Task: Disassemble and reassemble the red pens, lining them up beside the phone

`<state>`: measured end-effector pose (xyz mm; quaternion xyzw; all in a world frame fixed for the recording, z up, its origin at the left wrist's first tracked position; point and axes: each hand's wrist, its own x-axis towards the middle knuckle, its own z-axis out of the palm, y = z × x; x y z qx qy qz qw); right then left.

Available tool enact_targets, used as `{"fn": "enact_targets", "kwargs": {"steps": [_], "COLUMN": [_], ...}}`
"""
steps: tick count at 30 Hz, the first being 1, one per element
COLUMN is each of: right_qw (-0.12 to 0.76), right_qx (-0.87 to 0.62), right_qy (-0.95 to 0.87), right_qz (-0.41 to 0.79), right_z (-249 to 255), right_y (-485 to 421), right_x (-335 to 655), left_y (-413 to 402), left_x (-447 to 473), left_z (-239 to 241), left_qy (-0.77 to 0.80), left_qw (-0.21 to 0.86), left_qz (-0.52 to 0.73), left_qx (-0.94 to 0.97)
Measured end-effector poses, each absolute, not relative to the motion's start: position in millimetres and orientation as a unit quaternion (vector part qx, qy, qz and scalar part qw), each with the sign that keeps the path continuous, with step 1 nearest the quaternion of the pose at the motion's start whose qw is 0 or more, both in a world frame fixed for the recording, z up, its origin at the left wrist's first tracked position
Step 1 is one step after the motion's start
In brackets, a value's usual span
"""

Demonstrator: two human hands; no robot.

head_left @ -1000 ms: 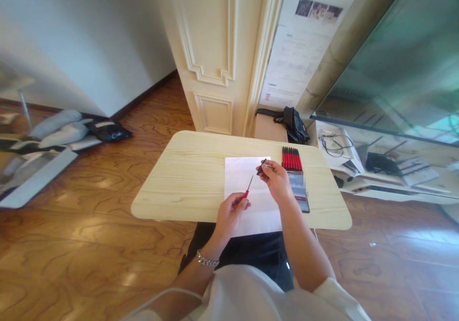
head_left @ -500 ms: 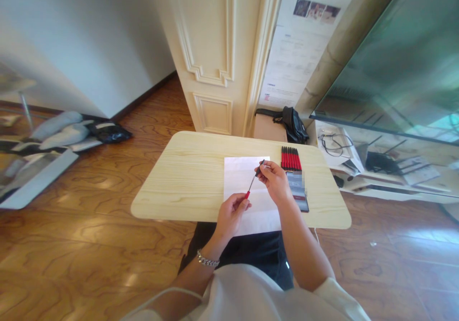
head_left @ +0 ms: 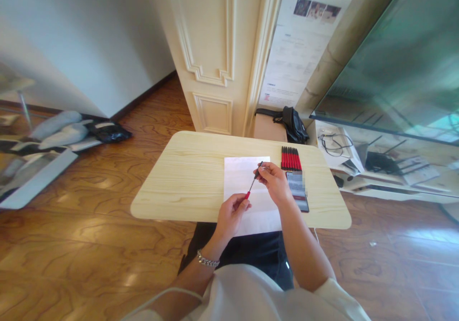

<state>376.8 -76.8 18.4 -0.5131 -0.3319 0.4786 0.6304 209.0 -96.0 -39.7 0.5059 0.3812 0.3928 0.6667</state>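
My left hand (head_left: 232,210) is closed around the red end of a thin pen refill (head_left: 250,190), whose tip points up and right. My right hand (head_left: 273,180) pinches a black pen cap or barrel piece (head_left: 258,169) that meets the refill's tip. Both hands hover over a white sheet of paper (head_left: 244,177) on a light wooden table (head_left: 186,177). A row of several red-and-black pens (head_left: 291,159) lies just right of the paper, with a dark phone (head_left: 298,192) below them.
A black bag (head_left: 292,122) sits on a box behind the table. Cables and devices (head_left: 373,160) lie on a low glass stand at right. Grey and black items (head_left: 68,129) lie on the wooden floor at left. A cream door panel (head_left: 215,72) stands behind.
My right hand has brought the black piece down and left until it meets the refill's tip. My left hand has barely moved.
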Motion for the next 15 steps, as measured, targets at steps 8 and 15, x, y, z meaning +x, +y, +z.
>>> {"fn": "enact_targets", "kwargs": {"steps": [8, 15], "right_qw": [0.551, 0.551], "right_qx": [-0.531, -0.519], "right_qy": [-0.406, -0.409], "right_qz": [0.499, 0.51], "right_z": [8.2, 1.3], "right_y": [-90.4, -98.4], "right_x": [368.6, 370.7], "left_y": [-93.0, -93.7], "left_x": [208.7, 209.9], "left_z": [-34.7, -24.4], "left_qy": [0.372, 0.339], "left_qw": [0.694, 0.764], "left_qz": [0.376, 0.33], "left_qx": [0.488, 0.438]}}
